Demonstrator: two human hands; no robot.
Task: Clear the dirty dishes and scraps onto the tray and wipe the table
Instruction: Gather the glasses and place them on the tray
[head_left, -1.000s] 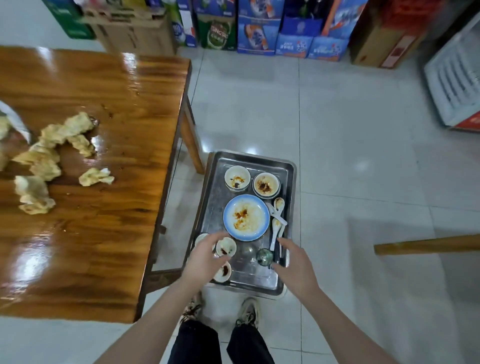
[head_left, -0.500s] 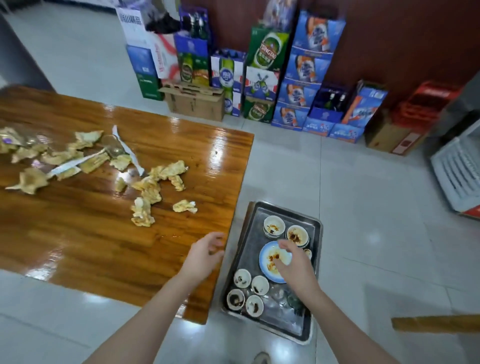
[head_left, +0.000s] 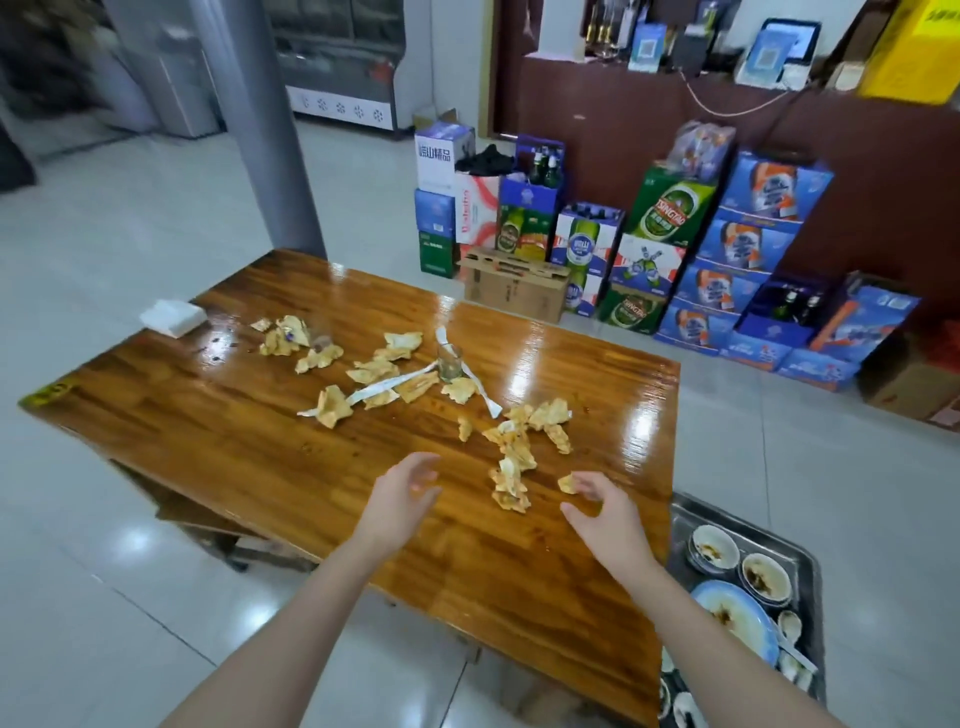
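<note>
Several crumpled, stained napkin scraps (head_left: 511, 470) lie scattered across the glossy wooden table (head_left: 249, 441), with white paper wrappers (head_left: 389, 387) and a small glass (head_left: 449, 361) among them. My left hand (head_left: 402, 496) hovers over the table with loosely curled fingers, holding nothing. My right hand (head_left: 605, 512) hovers just right of the nearest scraps, fingers spread and empty. The metal tray (head_left: 808, 566) sits low at the right with small dirty bowls (head_left: 714, 548) and a blue-rimmed plate (head_left: 737, 621).
A white napkin stack (head_left: 171, 317) rests at the table's far left corner. Beer cartons (head_left: 670, 244) are piled against the dark counter behind. A grey pillar (head_left: 265, 124) stands beyond the table. Tiled floor surrounds the table.
Both hands left the tray and moved up over the table toward the scraps. My view swung up and left, so the tray now sits at the lower right.
</note>
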